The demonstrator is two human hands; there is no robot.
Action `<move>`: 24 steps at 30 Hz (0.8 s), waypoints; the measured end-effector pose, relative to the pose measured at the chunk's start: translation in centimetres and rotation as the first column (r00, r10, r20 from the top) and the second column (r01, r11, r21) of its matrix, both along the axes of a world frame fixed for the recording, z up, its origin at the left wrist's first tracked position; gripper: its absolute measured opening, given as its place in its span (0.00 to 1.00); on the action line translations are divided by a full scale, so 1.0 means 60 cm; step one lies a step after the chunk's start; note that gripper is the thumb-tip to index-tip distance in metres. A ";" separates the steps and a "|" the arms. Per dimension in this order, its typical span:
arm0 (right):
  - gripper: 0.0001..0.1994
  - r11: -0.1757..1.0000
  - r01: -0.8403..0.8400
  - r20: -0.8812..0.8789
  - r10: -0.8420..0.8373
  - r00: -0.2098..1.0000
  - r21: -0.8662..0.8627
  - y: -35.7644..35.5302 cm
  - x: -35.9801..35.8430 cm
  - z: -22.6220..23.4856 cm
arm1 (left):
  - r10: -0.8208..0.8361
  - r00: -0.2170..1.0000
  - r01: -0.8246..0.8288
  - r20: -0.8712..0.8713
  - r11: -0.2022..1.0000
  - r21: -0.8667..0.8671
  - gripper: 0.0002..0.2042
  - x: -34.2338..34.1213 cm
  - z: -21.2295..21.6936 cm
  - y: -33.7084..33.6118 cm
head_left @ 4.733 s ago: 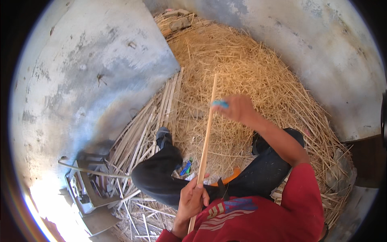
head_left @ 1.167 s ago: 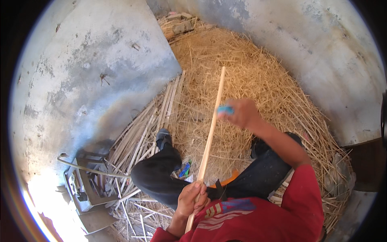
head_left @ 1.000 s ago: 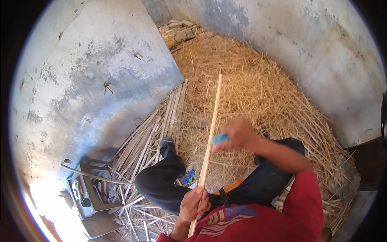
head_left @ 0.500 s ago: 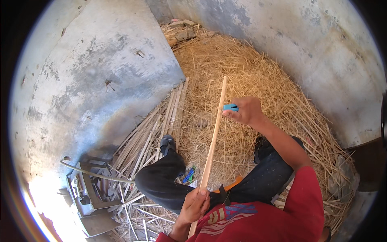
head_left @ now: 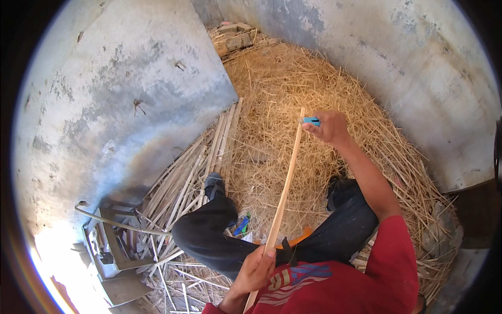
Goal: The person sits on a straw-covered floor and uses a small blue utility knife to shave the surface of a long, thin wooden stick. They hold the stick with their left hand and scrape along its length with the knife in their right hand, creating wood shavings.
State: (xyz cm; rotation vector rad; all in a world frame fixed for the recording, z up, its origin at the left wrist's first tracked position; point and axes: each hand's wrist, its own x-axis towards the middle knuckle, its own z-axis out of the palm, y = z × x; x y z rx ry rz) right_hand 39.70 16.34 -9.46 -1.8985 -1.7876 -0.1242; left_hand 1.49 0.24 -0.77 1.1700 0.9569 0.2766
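A long, thin strip of pale split wood or bamboo (head_left: 286,191) slants away from my lap toward the straw. My left hand (head_left: 254,270) is closed around its lower part, close to my red shirt. Near the strip's far end, my right hand (head_left: 330,127) grips a small blue tool with a dark slot (head_left: 312,121), which looks like a utility knife. The tool's front meets or nearly meets the strip's edge; any blade is too small to make out.
Straw-like shavings (head_left: 293,73) cover the floor ahead. Long strips (head_left: 222,138) lie beyond my left foot, and a wooden box frame (head_left: 112,240) stands at the left. Something orange (head_left: 302,235) and a blue item (head_left: 241,226) lie by my legs. Plastered walls (head_left: 141,68) enclose the space.
My right hand has moved farther away and slightly right with the blue tool, closer to the strip's far end. That end has swung a little right. My left hand keeps its hold.
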 end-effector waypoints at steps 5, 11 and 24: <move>0.37 0.839 0.434 -0.285 -0.526 0.802 -0.327 0.027 0.108 -0.015 | -0.127 0.990 0.129 0.060 0.991 -0.040 0.16 -0.016 0.025 -0.039; 0.31 0.966 -0.219 -0.166 0.241 0.956 0.138 -0.072 -0.111 0.017 | 0.090 0.995 -0.089 0.034 0.996 -0.024 0.17 -0.028 -0.024 -0.012; 0.38 0.937 -0.349 -0.122 0.344 0.931 -0.029 -0.101 -0.179 0.023 | 0.111 0.994 -0.111 -0.004 0.993 -0.041 0.17 -0.015 -0.007 -0.001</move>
